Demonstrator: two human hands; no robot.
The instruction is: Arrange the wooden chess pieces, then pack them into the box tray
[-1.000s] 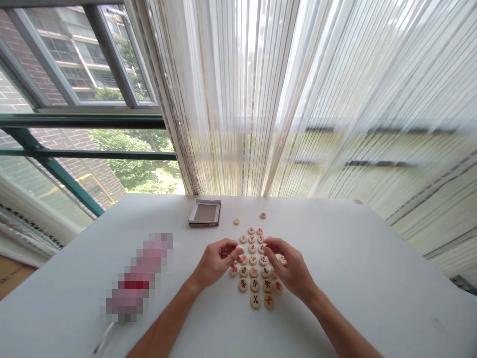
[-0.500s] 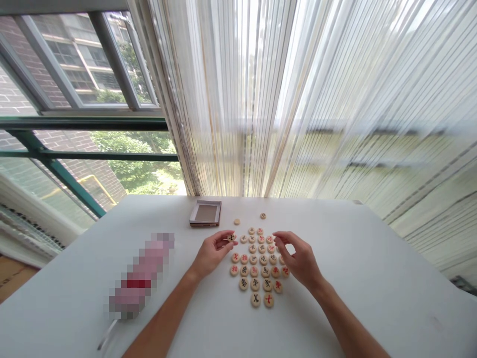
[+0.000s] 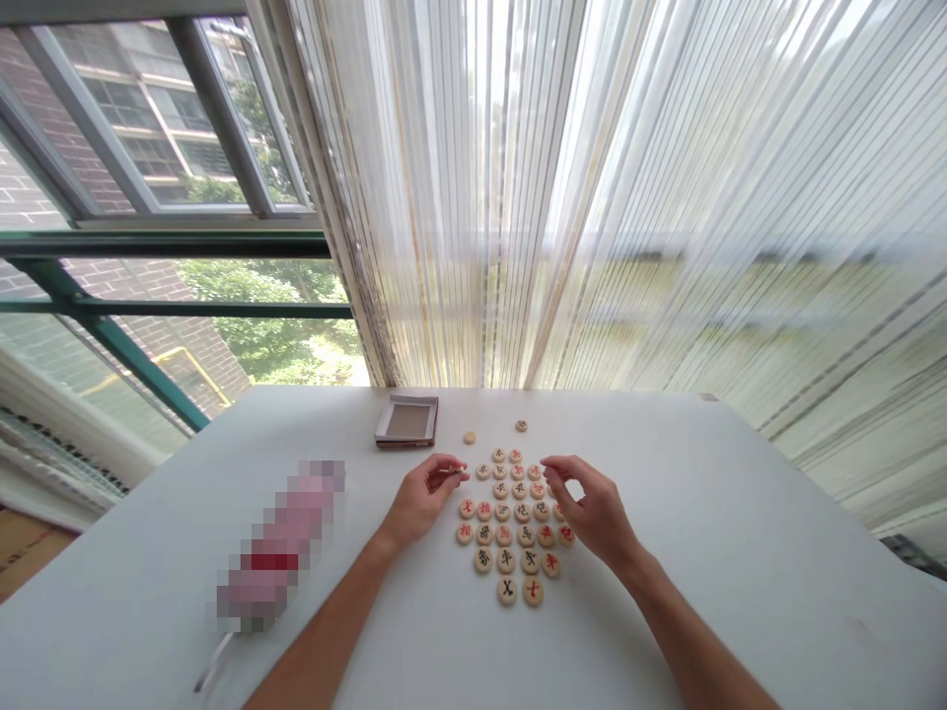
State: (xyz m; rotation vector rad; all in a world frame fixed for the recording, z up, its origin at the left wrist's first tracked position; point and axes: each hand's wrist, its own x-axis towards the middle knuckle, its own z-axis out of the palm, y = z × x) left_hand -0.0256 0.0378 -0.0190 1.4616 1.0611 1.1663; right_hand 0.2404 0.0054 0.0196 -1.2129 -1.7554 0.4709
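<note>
On the white table [image 3: 710, 513]: our wooden chess discs [image 3: 514, 523], laid in rows.
Left hand [image 3: 421, 498]: fingers pinched on one disc [image 3: 457, 472], beside the rows' left edge.
Right hand [image 3: 596, 508]: fingers loosely curled, holding nothing, over the rows' right side.

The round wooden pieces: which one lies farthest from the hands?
The lone piece at the far edge, beyond the rows; another stray piece lies nearer the left hand.

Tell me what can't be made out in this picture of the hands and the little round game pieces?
- Head view: the piece pinched in the left hand is turned edge-on and half hidden by the fingers, so its mark is unreadable.
- The object lying left on the table is pixelated.
- Characters on the far pieces are too small.
</note>
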